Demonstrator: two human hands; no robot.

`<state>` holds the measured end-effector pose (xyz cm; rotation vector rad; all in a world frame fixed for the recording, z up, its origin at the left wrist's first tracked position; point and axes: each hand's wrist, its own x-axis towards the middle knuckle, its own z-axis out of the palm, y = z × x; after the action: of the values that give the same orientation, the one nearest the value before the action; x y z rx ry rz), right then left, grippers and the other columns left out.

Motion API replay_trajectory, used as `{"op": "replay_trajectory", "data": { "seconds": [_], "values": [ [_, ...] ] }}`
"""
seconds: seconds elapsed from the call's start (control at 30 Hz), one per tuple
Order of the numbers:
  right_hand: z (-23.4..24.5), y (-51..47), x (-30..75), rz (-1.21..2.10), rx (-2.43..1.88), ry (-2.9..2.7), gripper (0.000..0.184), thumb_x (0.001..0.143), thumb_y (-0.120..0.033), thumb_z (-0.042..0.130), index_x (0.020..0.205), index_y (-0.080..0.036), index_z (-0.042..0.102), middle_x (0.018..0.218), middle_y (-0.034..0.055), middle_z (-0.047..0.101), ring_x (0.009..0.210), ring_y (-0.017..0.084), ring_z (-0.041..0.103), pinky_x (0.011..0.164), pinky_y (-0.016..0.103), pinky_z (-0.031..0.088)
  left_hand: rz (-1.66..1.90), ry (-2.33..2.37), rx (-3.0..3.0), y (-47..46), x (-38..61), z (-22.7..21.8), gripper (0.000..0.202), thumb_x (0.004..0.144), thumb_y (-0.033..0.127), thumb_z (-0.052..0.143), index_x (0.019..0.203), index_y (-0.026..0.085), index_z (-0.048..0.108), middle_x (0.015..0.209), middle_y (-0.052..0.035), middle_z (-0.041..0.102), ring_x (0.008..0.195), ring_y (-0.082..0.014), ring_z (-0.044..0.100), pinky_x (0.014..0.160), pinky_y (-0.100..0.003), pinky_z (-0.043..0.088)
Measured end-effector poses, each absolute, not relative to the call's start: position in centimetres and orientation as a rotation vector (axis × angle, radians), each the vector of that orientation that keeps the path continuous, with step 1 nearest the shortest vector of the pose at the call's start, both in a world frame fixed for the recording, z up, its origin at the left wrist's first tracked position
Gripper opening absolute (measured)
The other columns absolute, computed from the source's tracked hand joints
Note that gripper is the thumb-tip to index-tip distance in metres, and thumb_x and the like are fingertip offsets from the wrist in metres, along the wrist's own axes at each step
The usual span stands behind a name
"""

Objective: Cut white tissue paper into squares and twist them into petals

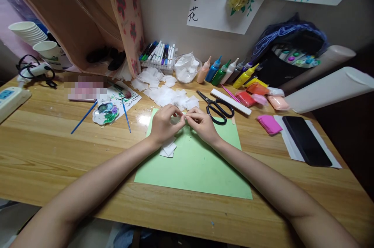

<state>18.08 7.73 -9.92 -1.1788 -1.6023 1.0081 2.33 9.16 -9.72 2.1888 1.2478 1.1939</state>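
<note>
My left hand (pixel 166 124) and my right hand (pixel 202 125) meet fingertip to fingertip above the upper part of a green sheet of paper (pixel 195 166). Both are closed in a pinch, and whatever lies between the fingertips is too small to make out. A few white paper squares (pixel 168 150) lie under my left wrist, on the sheet's left side. Just beyond the hands is a spread of white tissue pieces (pixel 172 97). Black-handled scissors (pixel 217 108) rest to the right of my right hand, partly over the sheet's top edge.
Paint bottles (pixel 220 73), a clear bowl (pixel 187 69) of white tissue and a marker box (pixel 157 57) line the wall. At left are a paint palette (pixel 105 113) and brushes (pixel 84 117). Clay packs (pixel 269 124) and a black phone (pixel 306 139) lie at right.
</note>
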Motion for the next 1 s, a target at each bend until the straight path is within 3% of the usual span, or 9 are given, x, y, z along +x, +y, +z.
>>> {"op": "replay_trajectory", "data": {
  "seconds": [0.4,0.7,1.0],
  "values": [
    [-10.5,8.2,18.3,0.948,-1.248,-1.483,0.020,0.081,-0.030,0.057,0.073,-0.017,0.070,0.076,0.0034,0.054,0.066,0.013,0.049,0.057,0.027,0.037,1.259,1.334,1.894,9.8,2.2,-9.8,0.004,0.078,0.017,0.057,0.076,0.018,0.054,0.073,0.0011,0.059,0.066,-0.0110,0.052,0.063,-0.024,0.042],
    [-10.1,7.6,18.1,0.835,-1.220,-1.618,0.017,0.083,-0.026,0.055,0.081,-0.018,0.069,0.079,0.0037,0.054,0.066,0.013,0.049,0.054,0.026,0.038,1.096,1.177,2.066,9.5,2.4,-9.7,0.015,0.079,0.029,0.060,0.081,0.018,0.050,0.079,-0.0007,0.054,0.072,-0.0131,0.051,0.066,-0.025,0.041],
    [-9.9,7.4,18.0,0.753,-1.243,-1.671,0.016,0.084,-0.025,0.052,0.081,-0.019,0.067,0.080,0.0041,0.055,0.065,0.014,0.049,0.056,0.028,0.039,1.125,1.168,2.042,9.4,2.4,-9.7,0.005,0.084,0.019,0.051,0.079,0.019,0.050,0.078,-0.0007,0.055,0.073,-0.0133,0.051,0.067,-0.026,0.040]
  ]
}}
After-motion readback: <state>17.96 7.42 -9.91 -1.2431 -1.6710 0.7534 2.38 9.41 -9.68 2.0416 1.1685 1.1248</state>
